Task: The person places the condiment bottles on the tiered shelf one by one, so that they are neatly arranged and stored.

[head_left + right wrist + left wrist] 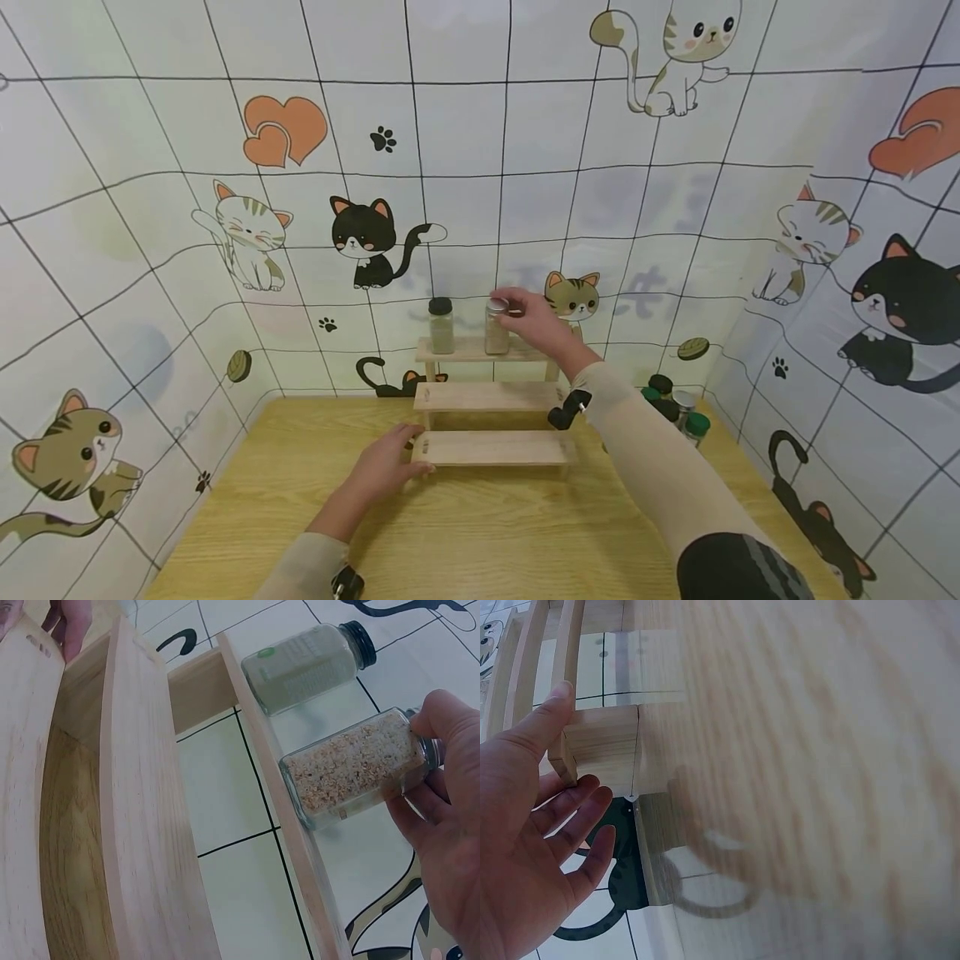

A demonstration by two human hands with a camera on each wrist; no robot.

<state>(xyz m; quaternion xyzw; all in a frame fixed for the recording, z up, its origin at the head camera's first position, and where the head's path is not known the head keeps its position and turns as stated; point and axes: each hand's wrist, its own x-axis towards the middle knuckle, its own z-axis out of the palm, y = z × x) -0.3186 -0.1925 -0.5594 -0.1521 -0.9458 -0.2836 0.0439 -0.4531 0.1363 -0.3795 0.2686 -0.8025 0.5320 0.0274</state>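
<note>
A three-tier wooden rack (495, 450) stands on the table. My right hand (531, 319) grips a square glass jar (496, 335) by its silver lid, the jar's base at the top tier. Pale, tan-flecked grains fill much of this jar (352, 761) in the right wrist view. To its left on the same tier stands a second glass jar (441, 332) with a black lid and pale contents. My left hand (387, 463) holds the left end of the lowest tier; in the left wrist view the thumb and fingers (577, 806) lie on either side of the board's end.
Several more jars (678, 407) with green, black and silver lids stand on the table at the right, partly behind my right forearm. A cat-printed, tile-patterned covering (465, 208) rises behind and beside the wooden table (480, 542).
</note>
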